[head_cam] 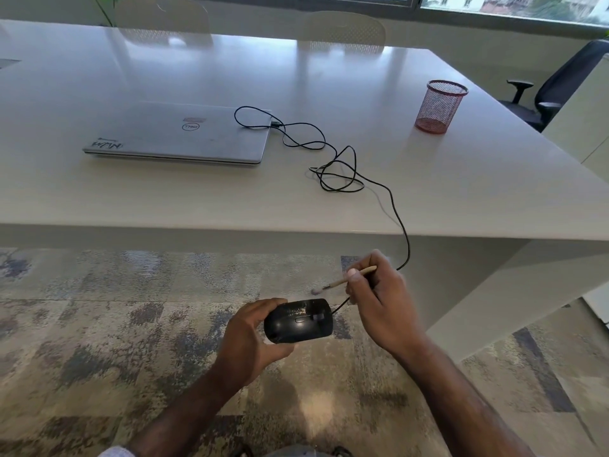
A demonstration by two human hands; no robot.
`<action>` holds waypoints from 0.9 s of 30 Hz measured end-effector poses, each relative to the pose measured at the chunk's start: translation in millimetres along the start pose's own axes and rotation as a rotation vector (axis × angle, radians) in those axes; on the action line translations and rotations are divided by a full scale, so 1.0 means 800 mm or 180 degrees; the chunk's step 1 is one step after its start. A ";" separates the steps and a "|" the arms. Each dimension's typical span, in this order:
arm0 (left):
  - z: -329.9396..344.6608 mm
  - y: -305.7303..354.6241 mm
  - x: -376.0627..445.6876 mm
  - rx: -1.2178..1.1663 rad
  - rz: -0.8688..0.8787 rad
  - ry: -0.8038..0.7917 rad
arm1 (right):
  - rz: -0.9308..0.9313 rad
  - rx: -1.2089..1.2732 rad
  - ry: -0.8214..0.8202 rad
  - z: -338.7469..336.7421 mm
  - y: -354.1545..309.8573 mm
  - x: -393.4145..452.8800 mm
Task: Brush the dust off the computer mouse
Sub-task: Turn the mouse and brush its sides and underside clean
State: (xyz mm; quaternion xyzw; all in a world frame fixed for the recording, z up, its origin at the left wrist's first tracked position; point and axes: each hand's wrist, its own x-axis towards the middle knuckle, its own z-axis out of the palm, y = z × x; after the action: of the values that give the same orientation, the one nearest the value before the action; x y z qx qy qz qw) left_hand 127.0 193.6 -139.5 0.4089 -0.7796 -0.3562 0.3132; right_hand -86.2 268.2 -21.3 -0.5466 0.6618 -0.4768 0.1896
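A black wired computer mouse point(298, 321) is held in front of the table's near edge, above the carpet. My left hand point(250, 338) grips it from the left, fingers curled round its rear end. Pale dust streaks show on its top. My right hand point(379, 298) pinches a thin wooden-handled brush point(346, 280) just above and to the right of the mouse. The brush tip point(315, 291) hovers a little above the mouse's front, blurred and not touching. The mouse's black cable point(400, 222) runs up over the table edge.
A white table point(197, 199) carries a closed silver laptop point(178, 135), into which the tangled cable is plugged. A red mesh pen holder point(441, 105) stands at the right. Chairs stand behind the table and a black office chair point(557, 84) at the far right. Patterned carpet lies below.
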 end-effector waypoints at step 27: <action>0.003 0.001 -0.001 -0.0122 -0.0012 0.0024 | 0.0005 -0.0427 -0.0257 -0.003 0.021 -0.006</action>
State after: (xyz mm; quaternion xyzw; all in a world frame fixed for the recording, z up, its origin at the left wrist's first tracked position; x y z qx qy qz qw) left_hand 125.4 195.1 -140.4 0.4056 -0.7707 -0.3701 0.3233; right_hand -95.7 273.1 -35.5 -0.5763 0.6846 -0.4087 0.1794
